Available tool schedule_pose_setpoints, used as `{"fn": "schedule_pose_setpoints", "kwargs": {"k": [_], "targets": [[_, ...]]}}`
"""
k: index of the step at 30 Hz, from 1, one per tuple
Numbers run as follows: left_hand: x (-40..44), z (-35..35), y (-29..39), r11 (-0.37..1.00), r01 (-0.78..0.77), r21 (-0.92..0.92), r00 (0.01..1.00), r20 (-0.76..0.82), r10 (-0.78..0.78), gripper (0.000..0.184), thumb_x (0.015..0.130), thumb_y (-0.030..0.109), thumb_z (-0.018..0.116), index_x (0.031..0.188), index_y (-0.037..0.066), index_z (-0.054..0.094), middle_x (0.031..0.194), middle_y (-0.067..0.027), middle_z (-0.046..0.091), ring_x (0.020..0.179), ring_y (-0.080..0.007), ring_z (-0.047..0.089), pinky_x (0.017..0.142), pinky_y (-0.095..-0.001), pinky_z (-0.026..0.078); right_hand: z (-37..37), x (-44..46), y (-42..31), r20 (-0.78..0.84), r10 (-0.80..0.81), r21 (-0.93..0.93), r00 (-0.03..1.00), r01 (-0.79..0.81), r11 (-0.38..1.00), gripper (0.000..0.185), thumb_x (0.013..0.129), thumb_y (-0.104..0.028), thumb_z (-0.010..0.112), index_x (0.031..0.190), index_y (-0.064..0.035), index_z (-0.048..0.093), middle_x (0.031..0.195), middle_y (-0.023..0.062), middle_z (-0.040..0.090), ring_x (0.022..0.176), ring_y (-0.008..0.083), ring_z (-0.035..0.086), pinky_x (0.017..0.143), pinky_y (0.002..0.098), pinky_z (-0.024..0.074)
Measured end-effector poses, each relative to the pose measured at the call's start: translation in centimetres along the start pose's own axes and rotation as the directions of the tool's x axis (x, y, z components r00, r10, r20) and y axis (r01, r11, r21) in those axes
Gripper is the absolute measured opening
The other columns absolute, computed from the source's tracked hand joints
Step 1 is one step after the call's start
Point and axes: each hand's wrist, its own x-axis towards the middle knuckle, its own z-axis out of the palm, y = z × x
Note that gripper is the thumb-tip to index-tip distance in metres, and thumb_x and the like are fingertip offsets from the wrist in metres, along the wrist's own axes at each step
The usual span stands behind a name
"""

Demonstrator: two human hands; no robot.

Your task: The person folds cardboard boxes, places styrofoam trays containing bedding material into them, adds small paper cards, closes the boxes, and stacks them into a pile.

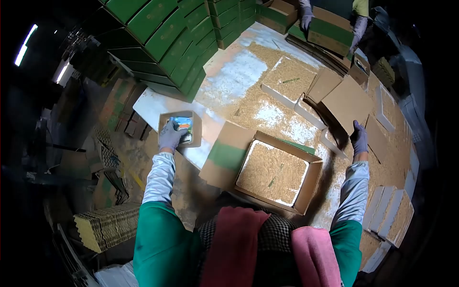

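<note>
Clock directions run from the middle of the large open brown cardboard box [315, 184] on the white, flake-strewn bench [229, 88]. Inside that box lies a rectangular white-edged slab covered in tan flakes [253, 172], with a thin green strip [276, 174] on top.

Towards ten o'clock, the person's left hand [171, 137], gloved in greyish lilac, reaches into a small open tan cardboard box [197, 129] at the bench edge. Its fingers bend over blue, colourfully printed flat packets [183, 123] inside the small box; whether they are clamped on one, I cannot tell.

At two o'clock, the right hand [359, 138], gloved alike, is at the near edge of a flat tan cardboard sheet [348, 103], thumb upward; I cannot tell whether it grips the sheet.

Stacked green cardboard boxes [162, 43] rise between ten and eleven o'clock. Near one o'clock, a co-worker [361, 12] stands at a green-and-brown cardboard box [330, 36]. A wavy-edged yellowish stack [107, 227] sits towards eight o'clock.
</note>
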Motion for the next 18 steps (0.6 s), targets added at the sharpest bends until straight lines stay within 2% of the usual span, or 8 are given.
{"fn": "schedule_pose_setpoints", "kwargs": {"k": [2,3,6,7,10,13,17,18], "targets": [[1.9,1.9,-0.1,0.954,0.006,0.301,0.986,0.159,-0.056,0.062,0.058,0.04,0.08,0.106,0.006,0.061,0.108,-0.0168,0.064,0.102,-0.0329,0.061,0.09,-0.0387,0.047,-1.7,-5.5,-3.8,0.152,0.038,0.191,0.988,-0.067,0.979,0.029,0.087,-0.027,0.067,0.103,-0.0033,0.063,0.088,0.0061,0.064,0.081,0.0169,0.061,0.07,0.0301,0.0473],[2.3,3.2,-1.7,0.938,-0.119,0.326,0.991,0.098,0.091,0.061,0.056,0.041,0.081,0.102,0.007,0.061,0.108,-0.0168,0.064,0.106,-0.0316,0.06,0.09,-0.0377,0.047,-0.2,-10.1,-7.0,0.12,-0.003,0.22,0.993,-0.023,0.975,0.027,0.088,-0.022,0.066,0.107,-0.0034,0.063,0.093,0.0063,0.065,0.083,0.0158,0.061,0.074,0.0287,0.047],[3.4,2.2,-2.3,0.965,-0.117,0.236,0.978,0.197,0.07,0.062,0.049,0.037,0.084,0.098,0.007,0.06,0.106,-0.0169,0.063,0.109,-0.0313,0.058,0.093,-0.037,0.046,0.7,-19.7,-11.4,0.029,0.002,0.089,1.0,-0.004,0.996,0.04,0.085,-0.029,0.068,0.112,0.0003,0.061,0.095,0.0026,0.064,0.084,0.0108,0.057,0.074,0.0255,0.0465],[4.7,3.7,-5.4,0.95,-0.257,0.175,0.966,0.064,0.25,0.062,0.049,0.036,0.084,0.097,0.004,0.061,0.106,-0.0163,0.064,0.105,-0.0327,0.058,0.09,-0.0383,0.046,1.1,-22.0,-11.9,-0.008,-0.012,0.086,1.0,0.013,0.996,0.042,0.084,-0.03,0.069,0.111,0.0004,0.062,0.095,0.0026,0.064,0.084,0.0098,0.056,0.073,0.0245,0.0454],[6.8,4.0,-6.9,0.961,-0.245,0.126,0.97,0.038,0.242,0.051,0.053,0.034,0.082,0.091,0.003,0.065,0.108,-0.018,0.064,0.099,-0.0339,0.059,0.085,-0.0406,0.047,1.4,-26.7,-12.9,-0.063,-0.064,-0.001,0.996,0.064,0.998,0.044,0.084,-0.03,0.07,0.113,0.002,0.061,0.097,0.0038,0.064,0.087,0.0112,0.057,0.079,0.024,0.0449],[6.1,1.9,-5.5,0.99,-0.136,-0.047,0.983,0.122,0.141,0.037,0.061,0.032,0.079,0.083,0.003,0.069,0.1,-0.0174,0.067,0.087,-0.0329,0.062,0.078,-0.0412,0.047,2.1,-30.2,-15.3,-0.125,-0.145,0.004,0.982,0.146,0.989,0.042,0.086,-0.026,0.068,0.116,0.0033,0.059,0.1,0.0043,0.063,0.09,0.0118,0.057,0.082,0.0248,0.0452],[1.6,-1.6,1.9,0.855,-0.34,-0.39,0.94,-0.164,0.299,0.016,0.08,0.018,0.067,0.078,0.002,0.07,0.077,-0.0111,0.067,0.072,-0.0266,0.062,0.071,-0.0367,0.048,4.1,-33.9,-17.8,-0.24,-0.356,0.042,0.903,0.376,0.926,0.034,0.09,-0.013,0.061,0.119,0.0041,0.058,0.108,0.007,0.062,0.095,0.0132,0.057,0.084,0.0263,0.0459],[-1.7,-2.9,7.0,0.696,-0.438,-0.569,0.894,-0.197,0.402,0.013,0.084,0.009,0.063,0.077,-0.002,0.065,0.072,-0.005,0.063,0.068,-0.0146,0.059,0.063,-0.0286,0.046,5.0,-34.5,-17.7,-0.199,-0.55,-0.278,0.811,0.491,0.826,0.031,0.09,-0.005,0.059,0.12,0.0,0.06,0.11,0.0082,0.061,0.094,0.0147,0.058,0.083,0.0278,0.0474]]}}
